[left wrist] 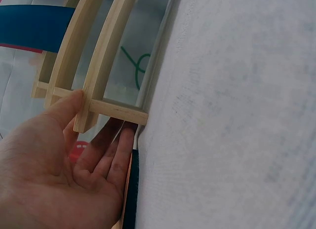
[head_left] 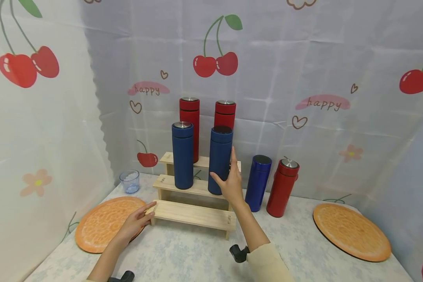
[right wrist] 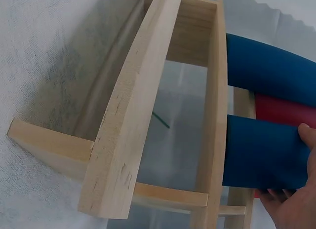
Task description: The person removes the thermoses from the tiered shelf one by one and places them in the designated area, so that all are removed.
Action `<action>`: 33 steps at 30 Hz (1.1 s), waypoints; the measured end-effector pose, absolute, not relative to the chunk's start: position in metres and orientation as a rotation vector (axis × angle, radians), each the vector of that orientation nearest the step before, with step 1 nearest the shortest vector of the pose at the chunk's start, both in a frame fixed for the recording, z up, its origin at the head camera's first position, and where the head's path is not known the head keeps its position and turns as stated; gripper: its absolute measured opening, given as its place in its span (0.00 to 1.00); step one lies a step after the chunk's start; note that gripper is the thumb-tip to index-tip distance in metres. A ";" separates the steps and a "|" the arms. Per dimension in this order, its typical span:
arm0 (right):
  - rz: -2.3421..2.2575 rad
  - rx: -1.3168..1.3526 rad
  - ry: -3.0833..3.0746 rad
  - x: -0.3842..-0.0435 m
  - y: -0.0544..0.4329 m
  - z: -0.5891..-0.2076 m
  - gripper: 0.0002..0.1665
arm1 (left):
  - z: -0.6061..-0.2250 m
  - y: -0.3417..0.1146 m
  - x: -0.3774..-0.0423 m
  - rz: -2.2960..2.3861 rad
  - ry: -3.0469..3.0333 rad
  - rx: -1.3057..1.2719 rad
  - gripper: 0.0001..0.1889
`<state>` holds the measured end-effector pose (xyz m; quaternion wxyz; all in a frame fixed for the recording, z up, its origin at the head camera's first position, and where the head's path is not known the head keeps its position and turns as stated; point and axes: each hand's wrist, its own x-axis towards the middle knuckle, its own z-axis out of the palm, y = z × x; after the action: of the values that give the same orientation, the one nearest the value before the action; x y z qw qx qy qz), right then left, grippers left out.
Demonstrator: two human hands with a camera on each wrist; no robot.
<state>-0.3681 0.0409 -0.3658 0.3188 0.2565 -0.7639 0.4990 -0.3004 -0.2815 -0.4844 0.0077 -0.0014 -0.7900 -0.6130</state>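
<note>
Blue, one bottle (head_left: 219,161) is standing on the middle step (head_left: 200,187), the right hand (head_left: 231,185) wrapping its fingers round it — perhaps for balance — while the left hand (head_left: 135,221) is pinching the bottom step (head_left: 194,213), seemingly bracing it.

High head view, forward and down; close wrist views; wooden rack (head_left: 192,213) in all.
</note>
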 end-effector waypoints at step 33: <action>1.126 0.062 -1.695 -0.307 0.246 -0.364 0.60 | -0.482 -0.281 -0.298 -1.880 -2.505 0.025 0.34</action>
<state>-0.3070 0.2462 -0.3636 0.5252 0.0261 -0.7084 0.4708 -0.2982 -0.2805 -0.4822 0.0047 0.0080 -0.7998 -0.6001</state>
